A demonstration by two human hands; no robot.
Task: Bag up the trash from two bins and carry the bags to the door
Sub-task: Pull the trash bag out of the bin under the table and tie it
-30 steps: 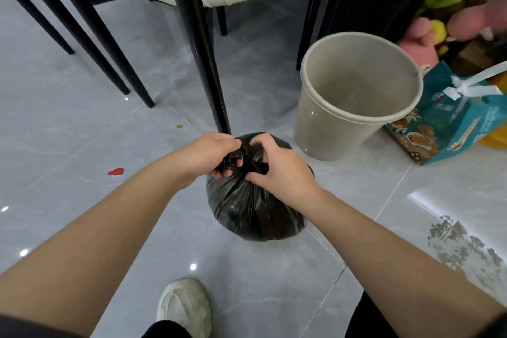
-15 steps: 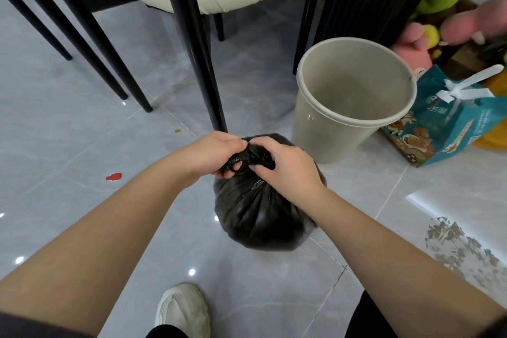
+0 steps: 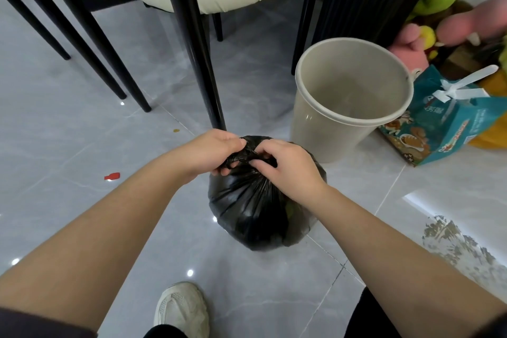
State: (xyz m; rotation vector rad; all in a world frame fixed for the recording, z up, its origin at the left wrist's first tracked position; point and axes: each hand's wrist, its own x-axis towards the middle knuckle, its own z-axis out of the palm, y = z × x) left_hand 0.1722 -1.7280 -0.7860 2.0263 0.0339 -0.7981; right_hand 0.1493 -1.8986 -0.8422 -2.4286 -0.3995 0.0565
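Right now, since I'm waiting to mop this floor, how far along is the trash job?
Done: the beige bin stands unlined, its black bag out on the floor. In hand: left hand and right hand both grip the bunched neck, apparently tying it. Left: finish the knot, carry bags to the door; the second bin is out of view, so its state is unknown.

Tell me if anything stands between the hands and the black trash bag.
Nothing does. The left hand and the right hand both grip the gathered neck of the black trash bag. A black chair leg stands just behind it and the beige bin to its right; the door is not in view.
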